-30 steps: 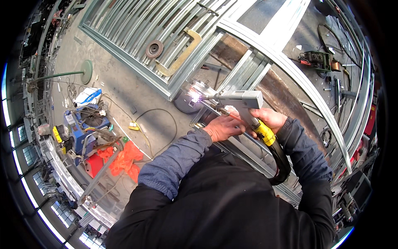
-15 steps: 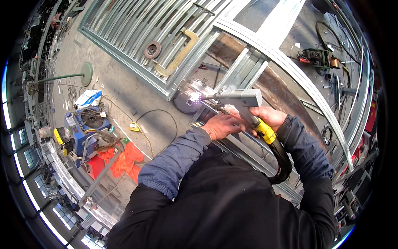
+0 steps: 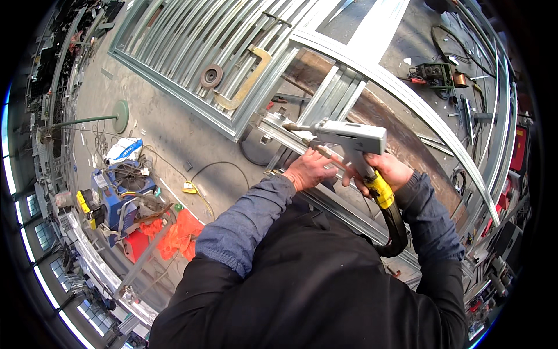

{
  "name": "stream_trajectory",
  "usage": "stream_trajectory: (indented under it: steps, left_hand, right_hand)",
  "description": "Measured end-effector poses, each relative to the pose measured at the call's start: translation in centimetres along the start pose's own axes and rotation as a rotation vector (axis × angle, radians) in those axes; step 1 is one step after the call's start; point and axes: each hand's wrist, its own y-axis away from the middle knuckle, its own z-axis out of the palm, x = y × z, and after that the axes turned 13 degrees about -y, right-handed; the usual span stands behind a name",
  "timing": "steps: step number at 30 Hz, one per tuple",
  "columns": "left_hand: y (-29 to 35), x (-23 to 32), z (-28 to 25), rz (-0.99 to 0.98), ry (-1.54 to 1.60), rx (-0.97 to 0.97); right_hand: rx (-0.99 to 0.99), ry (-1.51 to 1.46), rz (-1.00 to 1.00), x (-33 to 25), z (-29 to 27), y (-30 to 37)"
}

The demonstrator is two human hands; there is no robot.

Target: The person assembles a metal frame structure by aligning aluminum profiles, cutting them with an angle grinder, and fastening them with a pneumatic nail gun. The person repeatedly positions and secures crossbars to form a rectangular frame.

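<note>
My right hand (image 3: pixel 390 170) is wrapped round the grip of a grey handheld welding gun (image 3: pixel 354 137). Yellow tape (image 3: pixel 379 191) covers the lower grip, and a thick black hose (image 3: pixel 396 230) curves down from it. The gun's nozzle (image 3: pixel 295 127) points left, over the end of a galvanized steel profile (image 3: pixel 279 129), with no glow at its tip. Below the barrel, my left hand (image 3: pixel 311 170) is closed, its fingers curled next to a thin copper-coloured rod (image 3: pixel 332 155). What its fingers grip is hidden.
On the slatted metal frame (image 3: pixel 174 96) lie a C-shaped clamp (image 3: pixel 251 80) and a round disc (image 3: pixel 211 76). A blue machine (image 3: pixel 119 192) and orange cloth (image 3: pixel 180 234) are at left. A curved steel rail (image 3: pixel 407 93) crosses the right; a green machine (image 3: pixel 435 75) stands beyond.
The bright purple-white glow at the nozzle has gone out. The gun and my right hand have shifted a little to the right; my left hand stays near the same spot.
</note>
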Motion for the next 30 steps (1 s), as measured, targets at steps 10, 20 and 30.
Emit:
stream_trajectory:
  steps: [10,20,30]
  left_hand:
    - [-0.4,0.7,-0.9,0.016,0.043,-0.01]
    - [-1.2,2.9,-2.5,0.047,-0.103,-0.099]
    - [-4.6,12.0,2.2,0.106,0.017,0.01]
  right_hand:
    - [0.305,0.232,-0.496,11.8,2.3,15.2]
    - [0.528,0.171,-0.371,20.7,1.3,25.2]
    - [0.536,0.506,-0.335,24.6,-2.6,26.0]
